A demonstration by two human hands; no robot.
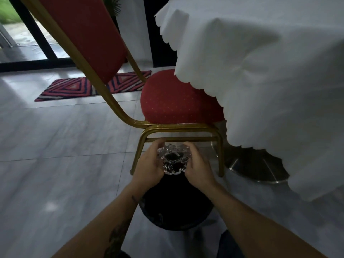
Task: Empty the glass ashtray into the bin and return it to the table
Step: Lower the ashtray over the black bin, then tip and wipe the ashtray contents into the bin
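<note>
left hand (149,162), right hand (198,164) cupped together

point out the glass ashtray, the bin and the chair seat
glass ashtray (174,161), head view, dark centre of the bowl
bin (176,205), head view, dark body under the forearms
chair seat (176,101), head view, red cushion top

The cut-glass ashtray (174,161) sits between the left hand (149,167) and right hand (198,167), above the round black bin (176,207); behind it stands the red-cushioned gold-framed chair (176,101), its seat under the white-clothed table (270,71) at right.

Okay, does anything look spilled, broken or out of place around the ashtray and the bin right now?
Nothing stands out. Both hands, left and right, hold the glass ashtray over the far rim of the dark bin. No spill shows on the floor, though the picture is dim and blurred.
</note>
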